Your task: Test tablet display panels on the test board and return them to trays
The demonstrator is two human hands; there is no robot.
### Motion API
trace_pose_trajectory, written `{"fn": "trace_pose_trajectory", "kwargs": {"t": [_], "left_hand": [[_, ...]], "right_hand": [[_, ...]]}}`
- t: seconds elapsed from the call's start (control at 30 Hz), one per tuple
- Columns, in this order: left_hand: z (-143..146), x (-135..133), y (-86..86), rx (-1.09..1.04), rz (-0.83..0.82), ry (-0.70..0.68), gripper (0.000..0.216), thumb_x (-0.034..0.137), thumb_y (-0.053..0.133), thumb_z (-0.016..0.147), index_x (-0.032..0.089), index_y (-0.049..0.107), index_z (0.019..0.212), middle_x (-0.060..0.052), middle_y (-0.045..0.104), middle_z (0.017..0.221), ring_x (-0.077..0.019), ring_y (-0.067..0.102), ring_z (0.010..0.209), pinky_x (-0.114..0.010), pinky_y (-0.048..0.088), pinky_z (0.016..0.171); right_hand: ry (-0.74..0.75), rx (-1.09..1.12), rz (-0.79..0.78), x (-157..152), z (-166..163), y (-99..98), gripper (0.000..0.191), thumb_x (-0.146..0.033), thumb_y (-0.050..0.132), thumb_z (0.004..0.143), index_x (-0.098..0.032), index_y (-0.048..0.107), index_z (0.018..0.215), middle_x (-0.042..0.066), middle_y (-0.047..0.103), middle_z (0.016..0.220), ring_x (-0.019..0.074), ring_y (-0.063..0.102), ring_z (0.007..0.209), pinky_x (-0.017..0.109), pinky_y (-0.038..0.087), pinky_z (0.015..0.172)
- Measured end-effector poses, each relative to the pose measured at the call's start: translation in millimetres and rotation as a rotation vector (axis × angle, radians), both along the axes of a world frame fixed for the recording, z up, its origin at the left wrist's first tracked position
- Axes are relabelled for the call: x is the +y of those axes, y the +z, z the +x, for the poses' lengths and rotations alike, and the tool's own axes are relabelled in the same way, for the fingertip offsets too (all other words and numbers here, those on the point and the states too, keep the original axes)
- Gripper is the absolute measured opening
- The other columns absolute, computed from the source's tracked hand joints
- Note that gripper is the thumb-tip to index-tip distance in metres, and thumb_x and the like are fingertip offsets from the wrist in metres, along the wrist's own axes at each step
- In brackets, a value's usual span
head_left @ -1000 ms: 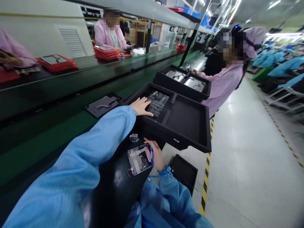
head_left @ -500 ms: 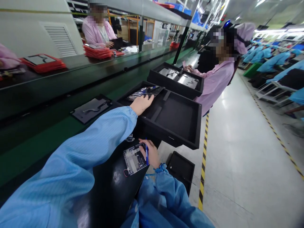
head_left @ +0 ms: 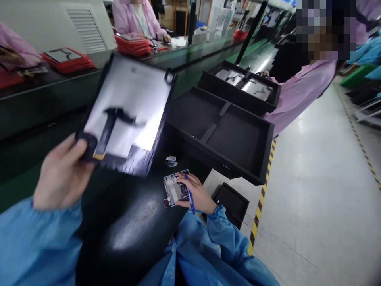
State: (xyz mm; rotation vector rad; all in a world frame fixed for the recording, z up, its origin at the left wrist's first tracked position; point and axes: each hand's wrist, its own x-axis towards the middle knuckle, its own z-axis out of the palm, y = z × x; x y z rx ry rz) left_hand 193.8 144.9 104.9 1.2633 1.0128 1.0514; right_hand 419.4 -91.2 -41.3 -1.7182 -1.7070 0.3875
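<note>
My left hand (head_left: 65, 171) is closed on the lower left corner of a flat display panel (head_left: 131, 91), raised and tilted above the bench. The panel has a silvery back, dark edges and a black ribbon cable (head_left: 108, 131). My right hand (head_left: 199, 194) is closed around the right edge of a thin circuit board assembly (head_left: 172, 190), which rests on the dark bench. A blue pen (head_left: 189, 194) lies across that hand's fingers. Just above the board sits a small metal part (head_left: 171, 161). Whatever lies behind the raised panel is hidden.
A black divided tray (head_left: 238, 139) stands ahead, with another tray (head_left: 238, 90) holding silvery panels beyond it. Below right is a black bin (head_left: 233, 206). Red stacks (head_left: 67, 61) line the far counter. A person in pink (head_left: 306, 91) stands at the right.
My left hand has moved out of the black tray, back and leftward, and now holds up a display panel. The shiny item in the tray is gone. My right hand stays at the board.
</note>
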Motion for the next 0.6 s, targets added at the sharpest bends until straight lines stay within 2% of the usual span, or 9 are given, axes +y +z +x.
{"fn": "trace_pose_trajectory", "kwargs": {"t": [0.07,0.17,0.23,0.3,0.43,0.5,0.57,0.6], "left_hand": [[-48,-34,-29.4,0.118,-0.154,0.154,0.022,0.043,0.08,0.066,0.042,0.074,0.088,0.013,0.075,0.102,-0.035,0.056,0.128,-0.059,0.05,0.109],[-86,-74,-71.9,0.132,-0.29,0.225,0.016,0.041,0.078,0.07,0.044,0.073,0.085,0.013,0.074,0.101,-0.0339,0.046,0.139,-0.054,0.036,0.122],[-94,-92,-94.4,0.076,-0.393,0.257,0.015,0.039,0.079,0.071,0.041,0.073,0.085,0.012,0.074,0.104,-0.0313,0.043,0.142,-0.049,0.028,0.125],[-95,-106,-110.9,0.015,-0.465,0.288,0.02,0.036,0.082,0.071,0.036,0.073,0.089,0.008,0.073,0.111,-0.0301,0.042,0.143,-0.048,0.027,0.125],[-94,-134,-126.2,0.006,-0.509,0.25,0.044,0.037,0.08,0.076,0.028,0.068,0.117,-0.004,0.068,0.128,-0.0321,0.048,0.138,-0.054,0.035,0.119],[-98,-145,-125.8,0.089,-0.398,0.181,0.058,0.034,0.076,0.081,0.031,0.058,0.136,-0.006,0.059,0.143,-0.0322,0.044,0.141,-0.057,0.032,0.119],[-105,-145,-121.8,0.242,-0.095,0.157,0.069,0.028,0.071,0.085,0.035,0.044,0.148,-0.004,0.043,0.157,-0.0313,0.033,0.148,-0.055,0.026,0.123],[-108,-141,-119.6,0.343,0.087,0.144,0.072,0.025,0.068,0.086,0.038,0.04,0.151,-0.002,0.037,0.161,-0.0307,0.03,0.149,-0.054,0.023,0.124]], "right_hand": [[0.029,-0.067,-0.039,3,-3,-0.6,0.071,-0.044,0.083,0.075,-0.023,0.051,0.135,0.012,0.049,0.152,0.0307,0.044,0.142,0.054,0.033,0.12],[0.016,-0.107,-0.052,15,-6,-2.4,0.069,-0.043,0.081,0.078,-0.023,0.051,0.137,0.012,0.048,0.153,0.0297,0.043,0.143,0.054,0.032,0.121],[0.016,-0.111,-0.046,26,-7,-3.7,0.068,-0.041,0.08,0.079,-0.022,0.051,0.137,0.011,0.047,0.153,0.0299,0.043,0.143,0.054,0.032,0.121],[0.005,-0.102,-0.05,34,-8,-3.6,0.067,-0.04,0.081,0.078,-0.022,0.051,0.136,0.011,0.047,0.154,0.0307,0.043,0.143,0.055,0.031,0.121],[0.008,0.04,-0.012,33,-9,6.0,0.065,-0.038,0.08,0.078,-0.023,0.051,0.134,0.012,0.047,0.154,0.0313,0.043,0.143,0.055,0.032,0.12],[-0.021,0.181,0.044,26,-10,16.1,0.055,-0.037,0.076,0.082,-0.024,0.054,0.131,0.011,0.051,0.15,0.0299,0.048,0.138,0.049,0.039,0.115],[-0.089,0.323,0.087,19,-14,27.6,0.033,-0.039,0.064,0.093,-0.025,0.059,0.122,0.009,0.063,0.136,0.0264,0.061,0.122,0.042,0.048,0.104],[-0.125,0.393,0.101,17,-18,33.0,0.027,-0.041,0.054,0.098,-0.025,0.06,0.119,0.007,0.07,0.123,0.0238,0.067,0.108,0.039,0.052,0.096]]}}
